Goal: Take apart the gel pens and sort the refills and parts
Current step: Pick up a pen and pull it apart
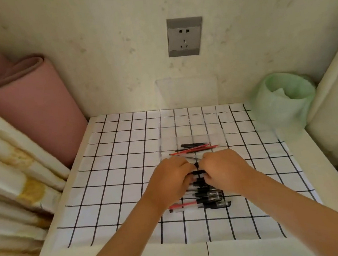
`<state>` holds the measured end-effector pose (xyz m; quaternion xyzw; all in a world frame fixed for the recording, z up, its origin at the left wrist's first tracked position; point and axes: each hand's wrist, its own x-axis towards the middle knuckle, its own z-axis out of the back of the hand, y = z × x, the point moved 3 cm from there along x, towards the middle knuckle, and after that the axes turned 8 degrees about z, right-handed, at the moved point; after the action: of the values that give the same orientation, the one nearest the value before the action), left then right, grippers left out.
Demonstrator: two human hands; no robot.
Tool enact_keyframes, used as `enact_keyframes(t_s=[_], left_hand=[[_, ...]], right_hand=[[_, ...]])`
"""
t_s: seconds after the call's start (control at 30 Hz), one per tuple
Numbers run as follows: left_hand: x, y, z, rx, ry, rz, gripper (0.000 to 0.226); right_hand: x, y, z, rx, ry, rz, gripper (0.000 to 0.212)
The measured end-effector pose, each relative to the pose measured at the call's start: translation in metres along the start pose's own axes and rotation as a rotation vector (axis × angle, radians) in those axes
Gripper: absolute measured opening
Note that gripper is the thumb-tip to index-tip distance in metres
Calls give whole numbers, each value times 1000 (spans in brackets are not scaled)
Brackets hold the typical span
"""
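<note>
Your left grip [172,177] and right grip [223,170] meet knuckle to knuckle at the middle of the frame. Both have their fingers curled round one gel pen [197,167], and only a short black stretch of it shows in the gap between them. The rest is hidden, so you cannot read which end is the tip, but the pen appears to lie left to right across the frame with one grip on each end.

That axis is what the next move turns on. Judged from this, the halves should part sideways, along the pen's length, with both grips equally near.

The freed refill then belongs just above your knuckles in the frame. There the loose refills [195,149], red and black, lie in the near end of the clear tray [220,126], also left to right. The pile of whole pens [207,196] lies on the tabletop [116,175] just below your grips.
</note>
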<state>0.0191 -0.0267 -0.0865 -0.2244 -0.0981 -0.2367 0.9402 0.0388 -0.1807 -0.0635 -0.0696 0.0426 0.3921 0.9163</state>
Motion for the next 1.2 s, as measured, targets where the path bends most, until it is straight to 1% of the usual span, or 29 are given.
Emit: enact_keyframes(t_s=[0.1, 0.2, 0.27, 0.33, 0.43, 0.5, 0.57, 0.67, 0.77, 0.87, 0.97, 1.03, 1.1, 1.17, 1.2], left_hand=[[-6, -4, 7, 81, -51, -33, 18], [-17, -18, 26, 91, -142, -28, 17], [-29, -33, 38, 81, -179, -5, 15], [-42, -46, 45, 97, -169, 3, 13], [-54, -57, 53, 91, -54, 46, 20], [-62, -65, 60, 21, 32, 101, 20], [-67, -70, 65, -42, 82, 151, 14], [-70, -74, 67, -35, 98, 152, 11], [-66, -76, 68, 26, 53, 156, 12], [-60, -75, 64, 37, 45, 183, 11], [-55, -74, 56, 26, 100, 216, 9], [-51, -74, 51, 41, 135, 237, 9], [-45, -74, 47, 74, 157, 251, 11], [-41, -72, 45, 93, 158, 266, 11], [-39, -70, 43, 92, 158, 277, 11]], right_hand=[[-12, 3, 17, 19, -159, -24, 21], [-31, 13, 36, 76, -305, -59, 19], [-46, 25, 44, 123, -337, -79, 22], [-59, 39, 44, 90, -302, -85, 28], [-75, 54, 47, 61, -233, -86, 29], [-84, 63, 49, 76, -227, -71, 27], [-89, 71, 51, 70, -217, -62, 26], [-92, 77, 47, 52, -201, -57, 19], [-91, 72, 41, 100, -204, -76, 7], [-86, 61, 31, 147, -216, -75, 12], [-84, 50, 25, 175, -221, -41, 8], [-85, 44, 23, 222, -224, -13, 18], [-89, 37, 20, 272, -232, 1, 23], [-91, 27, 16, 286, -219, -25, 34], [-91, 20, 13, 289, -204, -45, 35]])
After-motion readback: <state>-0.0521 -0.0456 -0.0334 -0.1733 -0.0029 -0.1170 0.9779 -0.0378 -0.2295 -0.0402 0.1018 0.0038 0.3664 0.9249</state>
